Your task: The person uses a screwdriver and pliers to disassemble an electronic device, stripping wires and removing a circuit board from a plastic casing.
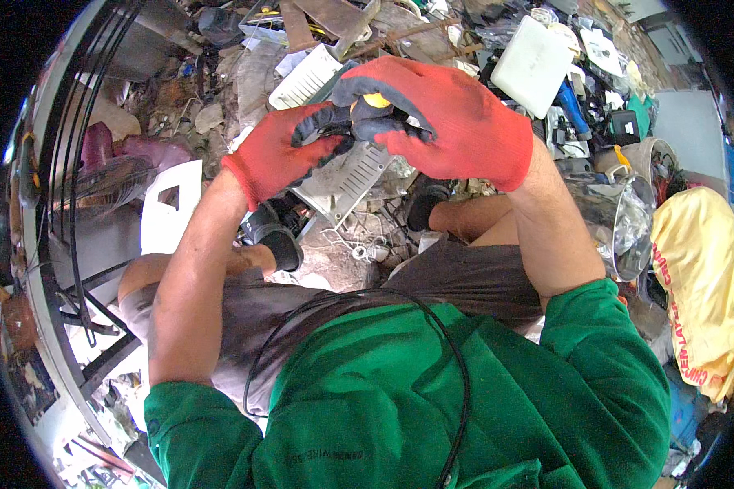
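Both of my hands wear red gloves with dark grey palms and are raised close together in front of me. My right hand [457, 122] curls its fingers and thumb around a small dark thing with a yellow part [376, 100]; most of it is hidden, and its kind does not show. Touching or nearly touching the same spot, my left hand [289, 147] is closed in a pinch, and what lies between its fingers is dark and cannot be made out. Below them lies a whitish slotted plastic panel [352, 181]. Another white slotted piece [306, 77] sits just beyond.
A white plastic container [532, 67] and a blue tube-like thing [573, 110] lie at the far right. Nearer on that side are a clear bucket of scrap [632, 220] and a yellow sack [697, 277]. A metal frame [98, 342] stands left. White cable [359, 244] lies between my feet.
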Available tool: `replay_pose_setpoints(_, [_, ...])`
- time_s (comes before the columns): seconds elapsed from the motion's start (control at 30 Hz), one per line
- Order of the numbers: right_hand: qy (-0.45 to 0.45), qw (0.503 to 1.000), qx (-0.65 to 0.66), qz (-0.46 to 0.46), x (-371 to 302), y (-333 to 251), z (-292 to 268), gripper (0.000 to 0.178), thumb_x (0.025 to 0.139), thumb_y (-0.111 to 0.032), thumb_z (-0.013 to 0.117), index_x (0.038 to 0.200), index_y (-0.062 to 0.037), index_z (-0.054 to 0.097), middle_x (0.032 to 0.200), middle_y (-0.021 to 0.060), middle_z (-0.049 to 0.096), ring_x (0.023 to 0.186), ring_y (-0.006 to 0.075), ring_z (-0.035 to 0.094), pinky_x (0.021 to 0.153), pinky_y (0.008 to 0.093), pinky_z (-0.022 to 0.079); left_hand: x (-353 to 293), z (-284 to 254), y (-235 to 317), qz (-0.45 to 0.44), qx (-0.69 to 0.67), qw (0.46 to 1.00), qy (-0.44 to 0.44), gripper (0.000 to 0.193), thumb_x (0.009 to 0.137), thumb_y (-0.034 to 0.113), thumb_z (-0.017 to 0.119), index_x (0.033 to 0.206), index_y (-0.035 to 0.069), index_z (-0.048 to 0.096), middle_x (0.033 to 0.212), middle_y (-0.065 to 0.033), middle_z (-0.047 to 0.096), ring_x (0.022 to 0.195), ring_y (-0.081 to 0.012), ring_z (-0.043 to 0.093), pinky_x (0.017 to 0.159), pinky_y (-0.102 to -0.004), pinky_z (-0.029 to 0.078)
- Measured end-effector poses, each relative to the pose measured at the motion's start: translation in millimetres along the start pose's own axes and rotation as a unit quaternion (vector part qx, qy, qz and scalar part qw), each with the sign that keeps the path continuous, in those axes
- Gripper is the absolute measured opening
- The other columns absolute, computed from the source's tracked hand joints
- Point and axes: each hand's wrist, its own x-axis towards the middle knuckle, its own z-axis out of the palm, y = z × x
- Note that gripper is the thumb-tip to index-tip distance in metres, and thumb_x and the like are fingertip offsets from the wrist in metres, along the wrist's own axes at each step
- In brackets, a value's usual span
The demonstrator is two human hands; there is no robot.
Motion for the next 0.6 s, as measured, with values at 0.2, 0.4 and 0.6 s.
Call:
replay_pose_setpoints(0.2, [0.008,1.000,0.011,0.000,2.4,1.3,4.6,0.045,0.078,-0.017,0.068,0.120,-0.0090,0.054,0.107,0.0165,0.063,0.097,0.0378,0.062,0.082,0.0445,0.051,1.7,3.1,-4.1,-0.057,-0.015,0.998,-0.017,0.040,0.089,0.018,0.066,0.127,0.005,0.059,0.081,-0.0058,0.067,0.065,-0.0091,0.056,0.063,-0.0284,0.049])
replay_pose_setpoints(0.4, [0.020,1.000,0.020,-0.002,3.8,2.0,7.4,0.043,0.079,-0.016,0.068,0.119,-0.0101,0.055,0.103,0.0173,0.063,0.096,0.0379,0.063,0.082,0.0442,0.051,0.3,4.1,-6.1,-0.016,-0.026,1.000,-0.002,0.037,0.090,0.017,0.064,0.126,0.007,0.059,0.082,-0.0093,0.068,0.067,-0.0128,0.058,0.066,-0.0309,0.050])
replay_pose_setpoints(0.6, [0.001,1.000,-0.003,0.009,6.5,-1.2,8.2,0.045,0.078,-0.017,0.068,0.120,-0.0098,0.054,0.106,0.0171,0.063,0.096,0.0379,0.062,0.083,0.0444,0.051,1.1,0.9,-2.7,-0.062,-0.010,0.997,-0.033,0.036,0.090,0.016,0.063,0.124,0.006,0.060,0.092,-0.0129,0.070,0.077,-0.0184,0.063,0.076,-0.0331,0.051])
